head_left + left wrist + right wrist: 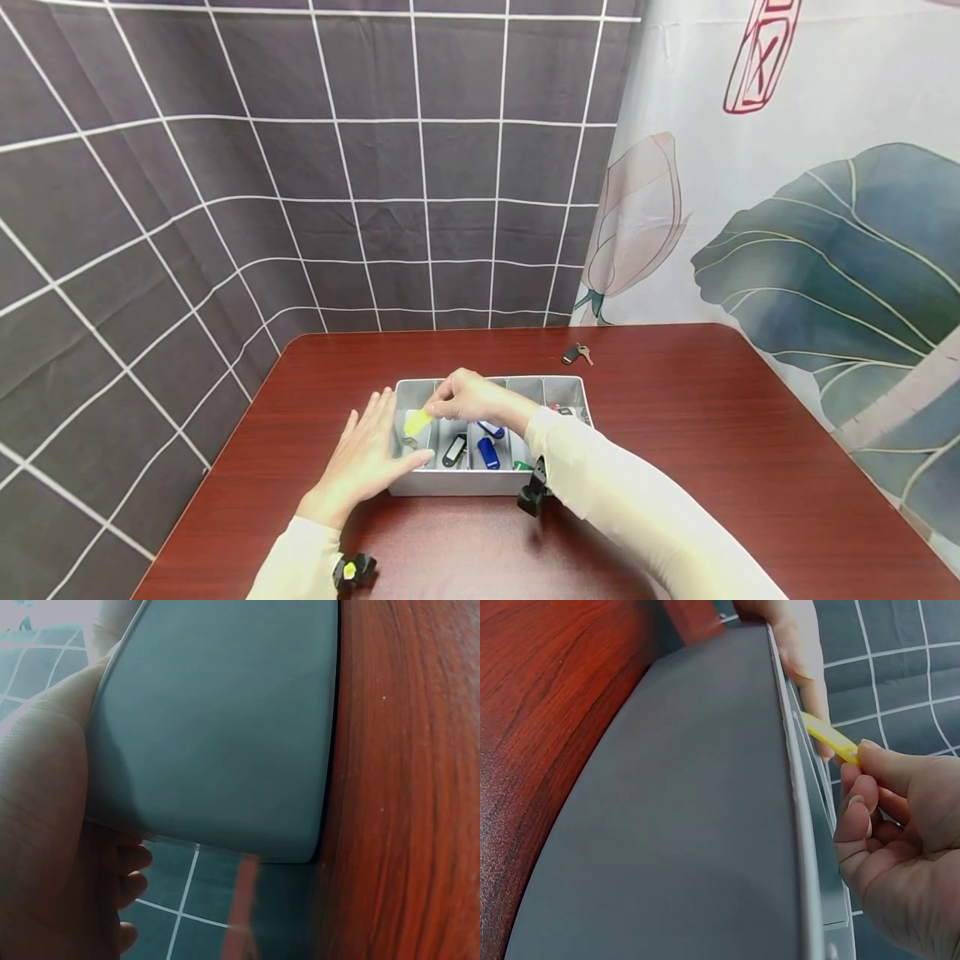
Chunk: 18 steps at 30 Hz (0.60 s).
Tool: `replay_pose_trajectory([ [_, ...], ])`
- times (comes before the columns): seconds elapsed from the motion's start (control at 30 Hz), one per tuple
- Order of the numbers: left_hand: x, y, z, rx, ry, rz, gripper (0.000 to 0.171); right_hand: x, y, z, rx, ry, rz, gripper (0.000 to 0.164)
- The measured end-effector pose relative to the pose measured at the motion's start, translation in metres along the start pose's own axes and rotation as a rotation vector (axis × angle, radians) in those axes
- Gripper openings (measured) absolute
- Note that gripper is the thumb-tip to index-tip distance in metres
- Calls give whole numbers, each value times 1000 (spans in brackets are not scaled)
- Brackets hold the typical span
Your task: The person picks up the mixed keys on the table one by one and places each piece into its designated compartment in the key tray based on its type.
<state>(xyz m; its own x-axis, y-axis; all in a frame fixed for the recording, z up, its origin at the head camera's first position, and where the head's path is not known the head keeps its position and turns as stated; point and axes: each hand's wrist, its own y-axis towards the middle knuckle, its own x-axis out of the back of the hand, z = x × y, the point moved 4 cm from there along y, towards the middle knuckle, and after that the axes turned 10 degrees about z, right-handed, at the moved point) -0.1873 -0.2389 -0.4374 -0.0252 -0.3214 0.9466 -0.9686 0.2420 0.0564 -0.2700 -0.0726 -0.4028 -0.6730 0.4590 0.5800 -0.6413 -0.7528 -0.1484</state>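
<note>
A grey divided organizer box point(480, 483) sits on the table. My right hand point(468, 395) pinches a yellow key tag point(417, 422) between thumb and fingertips, over the box's left compartment; a small metal piece shows below the tag. In the right wrist view the yellow key tag point(829, 739) slants down past the rim. My left hand point(366, 454) rests against the box's left end with fingers straight and the thumb across the front corner. Inside the box lie a black key tag point(454, 450), blue key tags point(488, 453) and a bit of green point(522, 466).
Behind the box, on the reddish-brown table point(720, 417), lies a dark key tag with a key point(577, 354). Small items point(564, 410) sit in the right compartment, partly behind my right sleeve. A dark grid curtain point(360, 167) and a white printed curtain hang behind.
</note>
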Motion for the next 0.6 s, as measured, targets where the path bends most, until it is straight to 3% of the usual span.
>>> replay_pose_trajectory([
  [0.6, -3, 1, 2, 7, -20, 6, 117, -7, 1, 6, 14, -45, -5, 13],
])
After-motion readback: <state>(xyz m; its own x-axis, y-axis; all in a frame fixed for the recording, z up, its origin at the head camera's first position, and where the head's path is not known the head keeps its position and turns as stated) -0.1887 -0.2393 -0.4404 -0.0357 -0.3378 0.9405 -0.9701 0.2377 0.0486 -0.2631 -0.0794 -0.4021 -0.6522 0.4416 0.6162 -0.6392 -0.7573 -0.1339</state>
